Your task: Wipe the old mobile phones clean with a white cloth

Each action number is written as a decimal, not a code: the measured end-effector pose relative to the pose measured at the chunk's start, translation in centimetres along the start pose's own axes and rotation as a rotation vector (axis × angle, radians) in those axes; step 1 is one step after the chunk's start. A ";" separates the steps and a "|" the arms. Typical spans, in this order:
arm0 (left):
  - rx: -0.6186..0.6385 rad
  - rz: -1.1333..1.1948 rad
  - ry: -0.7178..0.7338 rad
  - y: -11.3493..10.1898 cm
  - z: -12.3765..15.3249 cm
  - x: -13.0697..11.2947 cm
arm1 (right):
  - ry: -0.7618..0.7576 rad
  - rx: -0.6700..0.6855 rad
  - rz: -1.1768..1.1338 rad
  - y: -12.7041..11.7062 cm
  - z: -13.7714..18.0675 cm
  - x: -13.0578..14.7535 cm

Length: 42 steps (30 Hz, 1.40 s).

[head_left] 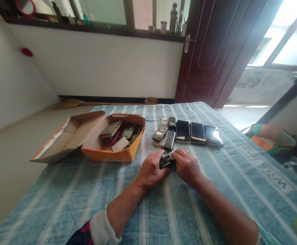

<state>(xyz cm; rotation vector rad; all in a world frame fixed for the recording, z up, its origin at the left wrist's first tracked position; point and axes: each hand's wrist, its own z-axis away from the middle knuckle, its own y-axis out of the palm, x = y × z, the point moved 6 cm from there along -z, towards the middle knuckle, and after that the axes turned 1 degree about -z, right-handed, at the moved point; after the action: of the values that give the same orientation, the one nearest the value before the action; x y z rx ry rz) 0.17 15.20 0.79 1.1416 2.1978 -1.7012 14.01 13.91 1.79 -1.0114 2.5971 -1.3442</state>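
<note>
A plain white wall with a dark skirting closes the room, and a panelled door [204, 51] of dark red-brown wood with a metal handle stands at 1 o'clock from the table [69, 197]. The table is covered by a coarse woven cloth, blue-green with pale stripes running away from the person.

At 10 o'clock from the hands sits an orange cardboard box [107, 154], shallow and rectangular, with its hinged lid [69, 136] folded flat to the left. Several old handsets [111, 128] lie jumbled inside, with a white paper slip [120, 144] leaning on them.

At 12 o'clock lies a row of phones: two slim keypad phones [169, 139] at the left with two smaller ones behind them, then three flat glossy touchscreen phones [198, 132] lying side by side, edges touching or nearly so.

The small dark phone [165, 161] is low over the cloth between both hands, just in front of the keypad phones. The left hand [150, 170] is curled round its left end, fingers closed on it. The right hand [187, 166] pinches a white wad [172, 155], soft and crumpled, against the phone's upper right edge. Both forearms are bare; a white ribbed cuff [101, 228] shows on the left arm.
</note>
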 end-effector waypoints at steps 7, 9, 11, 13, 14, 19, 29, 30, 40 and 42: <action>-0.002 0.014 0.047 0.5 0.1 0.4 | -0.118 0.115 -0.003 1.2 0.4 3.8; 0.006 0.004 0.047 0.5 0.1 0.3 | -0.117 0.139 0.008 1.4 0.4 3.8; 0.015 -0.003 0.035 0.4 0.1 0.2 | -0.073 0.155 0.054 1.4 0.3 2.8; 0.021 -0.010 0.027 0.4 0.0 0.2 | -0.004 0.154 0.116 1.3 0.1 1.4; 0.022 -0.011 0.028 0.4 0.0 0.1 | 0.030 0.145 0.142 1.1 0.1 0.7; 0.007 0.012 0.030 0.4 0.1 0.3 | 0.061 0.111 0.171 1.0 -0.1 0.0; -0.032 0.038 0.042 0.7 0.1 0.6 | -0.163 0.182 0.057 2.0 -0.8 3.7; -0.036 0.044 0.043 0.7 0.1 0.6 | -0.173 0.198 0.054 2.2 -0.9 3.7; -0.035 0.068 0.003 0.6 0.1 0.5 | 0.006 0.284 0.206 1.9 -1.3 1.8; -0.029 0.059 0.006 0.6 0.0 0.5 | -0.013 0.277 0.194 1.9 -1.1 2.2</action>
<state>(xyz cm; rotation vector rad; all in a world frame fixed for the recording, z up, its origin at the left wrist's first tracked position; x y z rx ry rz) 0.20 15.46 0.03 1.1940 2.1621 -1.6398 10.95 14.24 1.62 -0.7052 2.3395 -1.5794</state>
